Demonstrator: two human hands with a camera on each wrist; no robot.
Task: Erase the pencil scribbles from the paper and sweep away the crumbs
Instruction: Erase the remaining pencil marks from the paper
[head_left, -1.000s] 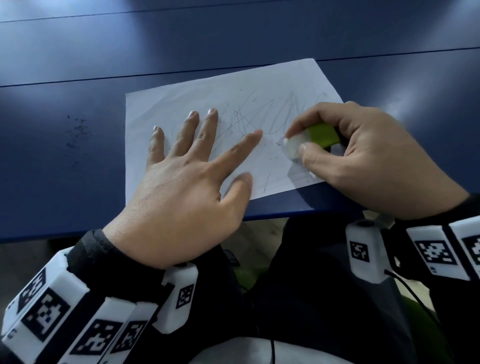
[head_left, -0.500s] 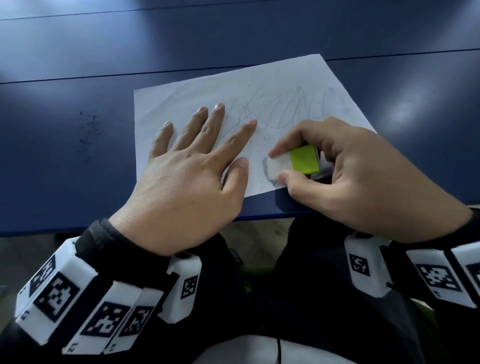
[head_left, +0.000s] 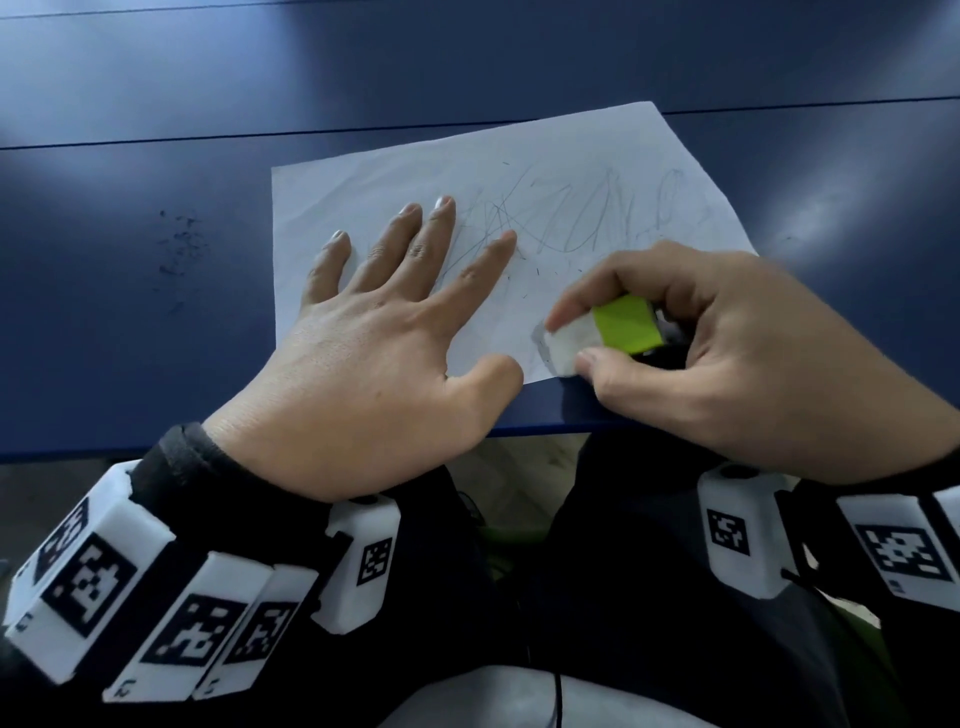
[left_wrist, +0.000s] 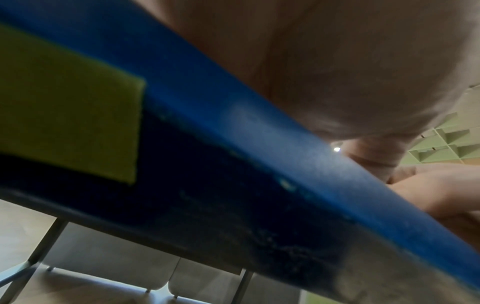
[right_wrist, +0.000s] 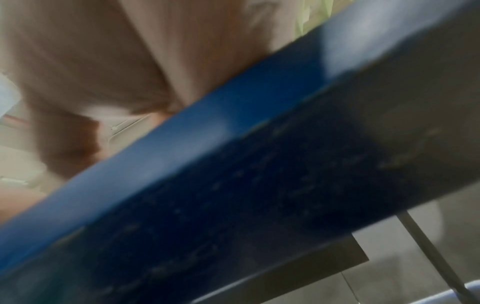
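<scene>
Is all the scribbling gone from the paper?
No, grey pencil scribbles still cross the far part of the paper, beyond the eraser held in the right hand.

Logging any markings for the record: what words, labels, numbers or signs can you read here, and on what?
No readable words, brands or numbers in any view.
Paper: only pencil scribbles, no letters.
Eraser and its green sleeve in the right hand: no print visible.
Wrist trackers: black-and-white square marker patterns; tiny marks on their edges, too small to read.
</scene>
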